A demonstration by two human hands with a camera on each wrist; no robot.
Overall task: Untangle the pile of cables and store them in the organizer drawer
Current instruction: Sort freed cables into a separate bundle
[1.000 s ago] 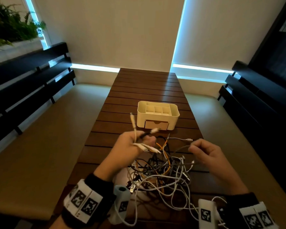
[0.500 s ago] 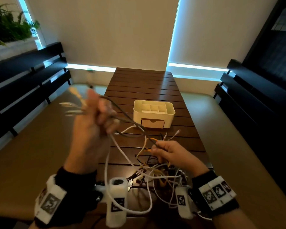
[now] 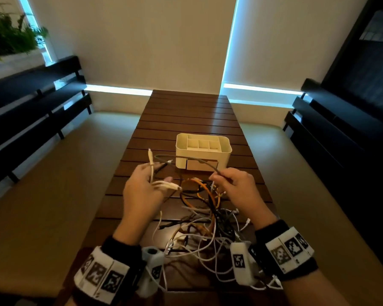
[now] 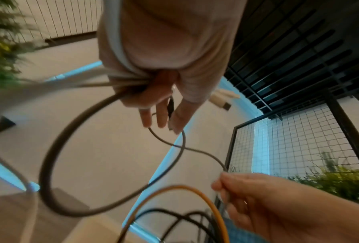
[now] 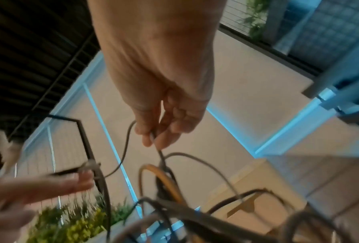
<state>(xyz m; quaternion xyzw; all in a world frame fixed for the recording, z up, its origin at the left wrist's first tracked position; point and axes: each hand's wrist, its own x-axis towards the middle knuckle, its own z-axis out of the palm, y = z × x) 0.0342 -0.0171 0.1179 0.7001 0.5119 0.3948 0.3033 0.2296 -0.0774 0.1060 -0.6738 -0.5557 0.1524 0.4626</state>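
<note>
A tangled pile of cables [image 3: 206,226], white, black, grey and orange, lies on the near end of the slatted wooden table [image 3: 186,120]. My left hand [image 3: 146,186] grips several white cable ends [image 3: 166,185] and one end of a grey cable [image 3: 192,159]. That grey cable arcs across to my right hand [image 3: 232,184], which pinches it between thumb and fingertips [image 5: 151,138]. In the left wrist view the left hand [image 4: 162,92] clutches the white bundle and the grey cable [image 4: 195,150] loops toward the right hand [image 4: 257,202]. The cream organizer [image 3: 203,151], its drawer [image 3: 201,165] closed, stands just beyond both hands.
Dark slatted benches [image 3: 31,107] run along both sides, with cushioned seating [image 3: 53,184] below. A green plant [image 3: 7,36] sits at the far left. An orange cable [image 3: 203,191] loops up from the pile between my hands.
My left hand has come back down from high on the left to just above the pile. My right hand has moved up and right and now pinches the grey cable stretched between both hands.
</note>
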